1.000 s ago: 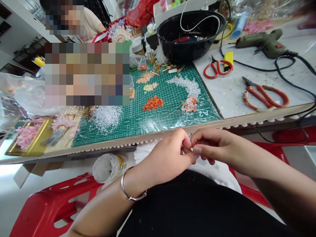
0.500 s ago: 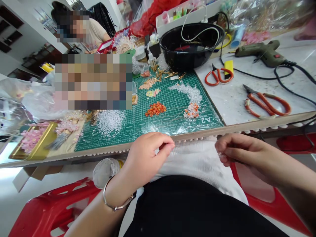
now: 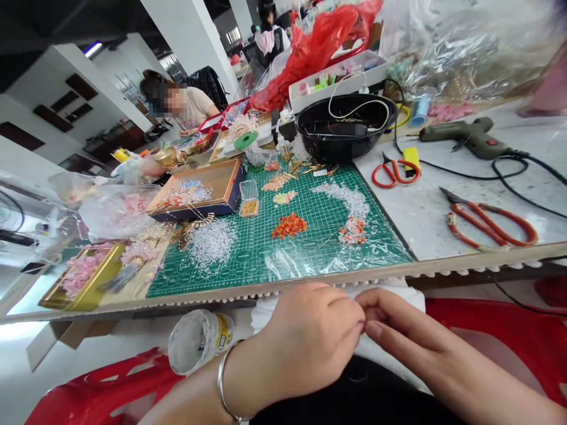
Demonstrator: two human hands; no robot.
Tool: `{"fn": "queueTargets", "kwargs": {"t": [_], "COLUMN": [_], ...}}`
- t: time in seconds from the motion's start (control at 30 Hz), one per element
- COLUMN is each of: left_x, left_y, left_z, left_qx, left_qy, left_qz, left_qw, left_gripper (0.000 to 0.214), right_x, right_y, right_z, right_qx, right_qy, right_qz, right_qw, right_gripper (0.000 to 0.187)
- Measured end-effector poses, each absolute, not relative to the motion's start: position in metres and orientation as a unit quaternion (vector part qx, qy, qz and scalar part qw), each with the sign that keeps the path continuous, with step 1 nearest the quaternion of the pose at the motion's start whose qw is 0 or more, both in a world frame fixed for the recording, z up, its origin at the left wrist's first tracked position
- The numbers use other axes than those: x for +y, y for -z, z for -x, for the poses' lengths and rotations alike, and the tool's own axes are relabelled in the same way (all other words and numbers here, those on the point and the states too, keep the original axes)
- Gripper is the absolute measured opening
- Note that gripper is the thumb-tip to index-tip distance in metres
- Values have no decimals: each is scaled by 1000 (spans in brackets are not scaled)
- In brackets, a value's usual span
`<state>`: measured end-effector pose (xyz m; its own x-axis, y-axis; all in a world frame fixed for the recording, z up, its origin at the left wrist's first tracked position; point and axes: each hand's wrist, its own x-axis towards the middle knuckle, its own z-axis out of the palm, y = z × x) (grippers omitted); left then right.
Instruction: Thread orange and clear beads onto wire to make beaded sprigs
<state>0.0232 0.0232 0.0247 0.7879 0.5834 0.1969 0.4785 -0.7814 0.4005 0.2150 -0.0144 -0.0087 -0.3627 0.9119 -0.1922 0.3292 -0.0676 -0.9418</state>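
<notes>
My left hand [image 3: 310, 336] is closed, fingers pinched together, just off the table's front edge above my lap. Against its fingertips comes my right hand [image 3: 407, 336], its fingers also pinched. Whatever is between the fingertips is hidden or too small to make out. Beyond the hands lies a green cutting mat [image 3: 257, 233] carrying small bead piles. Orange beads [image 3: 289, 225] lie in the middle, clear beads [image 3: 212, 242] at the left. A curved band of clear beads [image 3: 349, 199] runs down the right to a mixed orange and clear pile [image 3: 353, 230].
Red-handled pliers [image 3: 485, 223], red-handled scissors [image 3: 396, 172] and a glue gun [image 3: 478, 140] lie on the right. A black basin [image 3: 336, 144] stands behind the mat. On the left are a shallow box [image 3: 225, 177] and a gold tray [image 3: 106, 274]. A person [image 3: 197, 109] sits beyond.
My hands were apart and have come together at the fingertips. The right hand moved left and the left hand moved right. The view has tilted up, showing more of the room.
</notes>
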Motion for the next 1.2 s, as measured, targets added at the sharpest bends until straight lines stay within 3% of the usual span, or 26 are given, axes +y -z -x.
{"fn": "queueTargets", "kwargs": {"t": [0.17,0.3,0.53,0.77,0.97,1.07,1.13,1.2], "left_x": [56,123,226,240,233,195,155,112], "left_y": [-32,-33,4,22,3,-20,-31,-34], "left_z": [-8,-12,-51,-67,-61,-48,-39,-32], "left_qx": [347,470,432,416,452,472,458,434], "left_qy": [-193,-153,-86,-63,-90,-166,-294,-319], "left_qz": [-894,-861,-894,-902,-880,-844,-741,-651], "left_qw": [208,118,84,91,116,192,393,535], "left_gripper": [17,24,25,25,21,17,9,3], "right_x": [-15,-19,-13,-9,-7,-8,-10,-14], "right_y": [35,44,32,33,28,21,15,11], "right_z": [-230,-241,-234,-234,-238,-242,-243,-243], "right_qx": [-570,-540,-596,-570,-587,-594,-601,-615], "right_qy": [-509,-504,-521,-547,-518,-472,-424,-377], "right_qz": [573,602,543,544,542,559,567,557], "right_qw": [296,303,281,284,304,334,370,412], "right_gripper": [40,45,29,29,31,32,32,29]}}
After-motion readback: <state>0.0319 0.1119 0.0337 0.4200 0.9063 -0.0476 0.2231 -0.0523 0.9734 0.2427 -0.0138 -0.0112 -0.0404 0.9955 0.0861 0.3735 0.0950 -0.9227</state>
